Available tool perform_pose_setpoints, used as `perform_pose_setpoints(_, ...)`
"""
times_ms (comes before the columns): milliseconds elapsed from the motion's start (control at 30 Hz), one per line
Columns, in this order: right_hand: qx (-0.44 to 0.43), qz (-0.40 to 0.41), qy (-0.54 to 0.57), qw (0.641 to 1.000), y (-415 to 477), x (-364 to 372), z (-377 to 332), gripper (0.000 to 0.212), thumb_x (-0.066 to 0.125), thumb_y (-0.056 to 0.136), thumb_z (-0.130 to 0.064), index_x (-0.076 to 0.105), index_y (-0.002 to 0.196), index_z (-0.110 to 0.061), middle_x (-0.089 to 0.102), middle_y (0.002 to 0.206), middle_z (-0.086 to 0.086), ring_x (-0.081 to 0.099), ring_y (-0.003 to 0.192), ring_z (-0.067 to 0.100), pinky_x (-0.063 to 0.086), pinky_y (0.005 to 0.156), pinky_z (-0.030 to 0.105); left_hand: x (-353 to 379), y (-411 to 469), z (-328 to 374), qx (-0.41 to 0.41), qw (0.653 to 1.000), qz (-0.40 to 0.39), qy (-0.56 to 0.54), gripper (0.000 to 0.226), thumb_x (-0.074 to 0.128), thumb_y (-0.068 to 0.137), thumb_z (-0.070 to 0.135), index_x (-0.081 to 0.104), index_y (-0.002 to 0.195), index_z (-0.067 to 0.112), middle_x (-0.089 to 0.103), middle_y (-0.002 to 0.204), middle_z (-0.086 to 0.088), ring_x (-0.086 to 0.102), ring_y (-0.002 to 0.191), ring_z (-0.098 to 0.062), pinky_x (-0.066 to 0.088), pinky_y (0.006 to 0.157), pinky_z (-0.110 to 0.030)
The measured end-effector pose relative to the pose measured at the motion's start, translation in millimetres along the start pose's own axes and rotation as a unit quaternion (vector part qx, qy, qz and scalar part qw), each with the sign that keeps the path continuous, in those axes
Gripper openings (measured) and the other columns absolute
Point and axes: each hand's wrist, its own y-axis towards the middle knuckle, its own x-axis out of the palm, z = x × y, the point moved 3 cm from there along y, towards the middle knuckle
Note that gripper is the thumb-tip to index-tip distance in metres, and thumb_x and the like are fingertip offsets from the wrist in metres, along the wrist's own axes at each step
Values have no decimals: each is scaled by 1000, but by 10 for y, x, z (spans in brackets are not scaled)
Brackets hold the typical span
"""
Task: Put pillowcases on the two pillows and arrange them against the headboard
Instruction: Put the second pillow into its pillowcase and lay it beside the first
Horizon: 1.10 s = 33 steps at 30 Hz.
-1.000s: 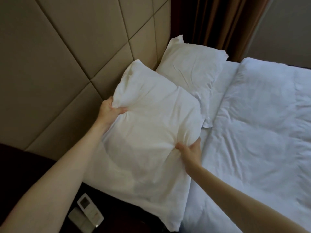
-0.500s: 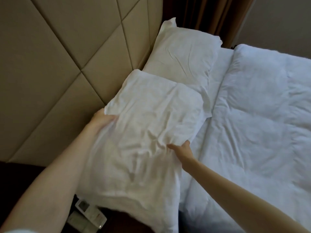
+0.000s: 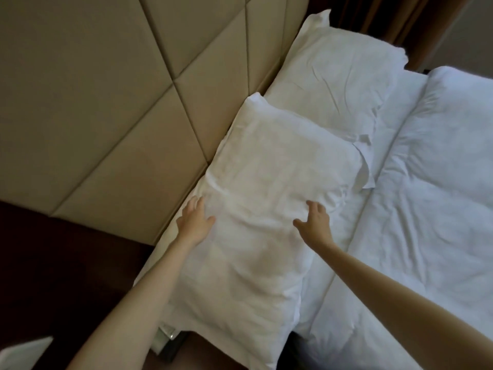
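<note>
Two white cased pillows lie along the padded headboard; the near pillow runs lengthwise away from both hands, its far corner overlapping the far pillow. The left hand rests spread on its headboard-side edge; the right hand, fingers loosely apart, rests on its duvet-side edge, with the duvet open beyond it.

The bed carries a near pillow and a far pillow, both along the headboard, with a rumpled white duvet beside them.
</note>
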Motion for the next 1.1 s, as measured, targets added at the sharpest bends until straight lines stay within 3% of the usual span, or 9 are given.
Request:
perform_pose_setpoints(100,-17,23,-28,999,329,-88,-128,68,60,86,-22,27,145,-8,21,155,16,27,137,39,30,108,48,127,120,215,35,999,26,4,69,51,92,38,19,150,19,7,162,-6,8,148,-25,16,113,-52)
perform_pose_setpoints(200,-14,37,-59,997,730,-265,-85,73,61,86,-27,23,147,-12,12,159,14,22,140,40,28,109,52,288,291,365,13,1000,19,7,76,52,89,48,13,150,24,-1,162,-7,-2,149,-27,12,112,-57)
perform_pose_setpoints(333,-12,58,-110,992,1156,-515,155,77,61,86,-33,19,148,-17,5,161,12,17,143,38,27,110,54,426,538,460,-8,1000,-5,24,83,48,88,59,5,152,28,-6,163,-4,-3,149,-29,11,113,-55)
perform_pose_setpoints(633,-17,80,-153,985,2059,-1098,435,80,59,84,-48,18,149,-26,7,162,2,6,147,31,17,113,57,303,1617,1453,98,995,9,26,75,43,91,57,4,152,35,-9,163,4,-4,149,-29,9,113,-58)
perform_pose_setpoints(800,-20,20,-158,987,2311,-1108,496,75,53,86,-53,19,148,-30,8,162,0,4,148,28,12,114,56,240,2131,2054,115,993,17,32,72,37,91,60,7,151,36,-6,163,3,-5,149,-29,7,115,-59)
perform_pose_setpoints(900,-17,-20,-171,985,2480,-1052,485,71,50,84,-59,24,145,-33,23,157,2,15,145,31,12,112,59,218,2400,2326,153,985,6,80,69,32,91,62,8,151,38,-6,163,8,-8,149,-26,5,115,-59)
perform_pose_setpoints(967,-12,-39,-179,983,2521,-1023,535,76,50,80,-65,22,144,-35,26,154,3,19,143,31,12,111,60,187,2535,2435,156,981,1,112,68,27,90,66,8,150,40,-4,163,11,-10,149,-24,2,114,-60)
perform_pose_setpoints(1100,21,-78,-166,983,2695,-1061,724,98,53,67,-77,10,147,-39,12,160,4,10,146,30,8,112,61,73,2986,2591,116,977,-8,177,72,11,83,70,23,147,40,8,163,6,-8,150,-22,-1,114,-61)
